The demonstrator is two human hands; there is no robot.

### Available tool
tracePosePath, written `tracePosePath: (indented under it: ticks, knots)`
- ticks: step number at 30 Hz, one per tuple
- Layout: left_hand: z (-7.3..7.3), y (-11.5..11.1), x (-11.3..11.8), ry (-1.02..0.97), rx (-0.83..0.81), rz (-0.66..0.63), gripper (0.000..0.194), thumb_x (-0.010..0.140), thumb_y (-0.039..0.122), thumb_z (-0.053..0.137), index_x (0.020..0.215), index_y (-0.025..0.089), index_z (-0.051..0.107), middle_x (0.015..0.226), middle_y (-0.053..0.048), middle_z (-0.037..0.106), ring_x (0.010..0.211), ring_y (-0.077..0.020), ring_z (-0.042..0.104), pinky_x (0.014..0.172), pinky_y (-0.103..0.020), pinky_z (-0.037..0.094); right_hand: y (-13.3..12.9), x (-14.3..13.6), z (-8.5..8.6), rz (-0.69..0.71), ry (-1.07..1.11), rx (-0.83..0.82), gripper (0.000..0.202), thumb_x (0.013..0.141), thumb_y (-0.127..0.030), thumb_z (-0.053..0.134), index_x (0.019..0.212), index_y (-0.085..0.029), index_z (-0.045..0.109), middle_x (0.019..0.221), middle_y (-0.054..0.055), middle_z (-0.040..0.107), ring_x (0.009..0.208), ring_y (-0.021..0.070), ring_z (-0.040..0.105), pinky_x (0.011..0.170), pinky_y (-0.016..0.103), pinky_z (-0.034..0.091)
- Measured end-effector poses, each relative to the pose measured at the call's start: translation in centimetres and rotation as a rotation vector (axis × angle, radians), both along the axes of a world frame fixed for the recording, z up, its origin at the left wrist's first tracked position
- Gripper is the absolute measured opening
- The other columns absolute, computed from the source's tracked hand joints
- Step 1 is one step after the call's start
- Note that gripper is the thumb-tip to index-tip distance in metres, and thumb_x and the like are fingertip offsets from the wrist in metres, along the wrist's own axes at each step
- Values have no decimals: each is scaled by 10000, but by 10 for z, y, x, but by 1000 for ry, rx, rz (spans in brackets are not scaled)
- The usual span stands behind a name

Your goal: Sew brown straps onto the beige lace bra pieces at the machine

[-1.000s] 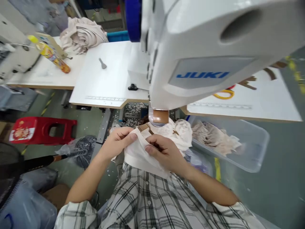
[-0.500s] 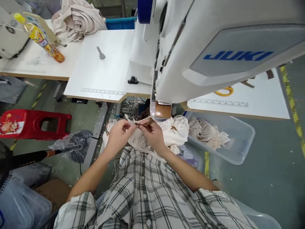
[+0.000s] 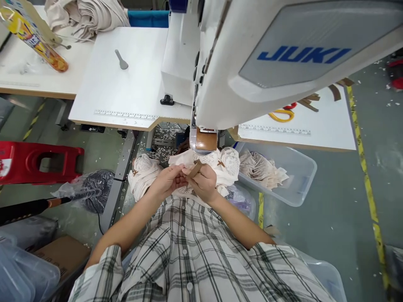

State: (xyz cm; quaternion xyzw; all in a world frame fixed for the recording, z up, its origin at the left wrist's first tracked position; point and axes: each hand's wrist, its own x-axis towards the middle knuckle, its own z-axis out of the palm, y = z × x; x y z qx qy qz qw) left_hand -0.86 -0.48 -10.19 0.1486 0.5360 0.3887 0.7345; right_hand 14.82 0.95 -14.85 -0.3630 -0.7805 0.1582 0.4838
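Observation:
My right hand [image 3: 204,182] is closed around a brown strip [image 3: 195,168], whose end sticks up above the fingers. Beside it, my left hand [image 3: 170,181] is pinched, its fingertips meeting those of the right. Whatever lies between the left fingers is too small to make out. Below and around both hands lies cream lace fabric [image 3: 182,158], partly hidden by them. A lace piece with a small brown bow [image 3: 229,162] lies to the right, and a similar bowed lace bundle [image 3: 145,170] to the left. Just above the hands is the sewing machine's narrow arm end [image 3: 206,140].
The white JUKI machine head [image 3: 252,63] overhangs from the upper right. Yellow-handled scissors [image 3: 281,116] and brown strips [image 3: 310,100] lie on the right tabletop. A clear bin [image 3: 302,176] holds cream fabric. At left are a red stool [image 3: 67,163] and a drink bottle [image 3: 34,40].
The brown strip now shows upright in my right hand. My left hand has drawn lower, and the cream fabric formerly raised between the hands has dropped. The view has shifted right.

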Motion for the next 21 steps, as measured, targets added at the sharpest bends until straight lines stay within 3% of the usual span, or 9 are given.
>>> tracePosePath:
  ticks: [3, 6, 10, 14, 21]
  knots:
    - [-1, -1, -1, 79, 70, 87, 382, 673, 438, 818, 843, 162, 616, 755, 7, 619, 668, -97, 581, 666, -231, 503, 1, -6, -1, 97, -25, 4, 153, 882, -152, 631, 905, -253, 744, 825, 53, 710, 781, 187, 660, 690, 335, 528]
    - [7, -1, -6, 202, 182, 174, 253, 794, 378, 732, 866, 191, 578, 734, 50, 559, 620, -56, 481, 601, -168, 417, -1, -2, 5, 211, 22, -185, 139, 889, -211, 637, 992, -247, 724, 864, 53, 709, 760, 171, 655, 674, 316, 532]
    - [24, -6, -12, 347, 324, 18, 203, 915, 379, 591, 861, 186, 556, 694, 52, 481, 601, -67, 417, 578, -182, 389, 2, 7, 25, 134, 57, -372, 231, 877, -302, 661, 1102, -304, 710, 823, 29, 708, 665, 173, 617, 649, 334, 533]
    - [35, -11, -13, 256, 332, -80, 226, 929, 399, 571, 863, 184, 552, 706, 57, 436, 615, -68, 411, 645, -204, 439, 13, 2, 44, 138, -38, -459, 273, 901, -350, 627, 1163, -315, 699, 939, 39, 731, 692, 176, 628, 708, 347, 544]
    - [42, -7, -17, 243, 296, -190, 264, 909, 413, 596, 834, 160, 584, 639, 66, 362, 553, -60, 311, 577, -204, 380, 12, 0, 47, 131, 2, -558, 214, 916, -370, 629, 1100, -289, 700, 933, 34, 700, 672, 151, 600, 645, 306, 511]
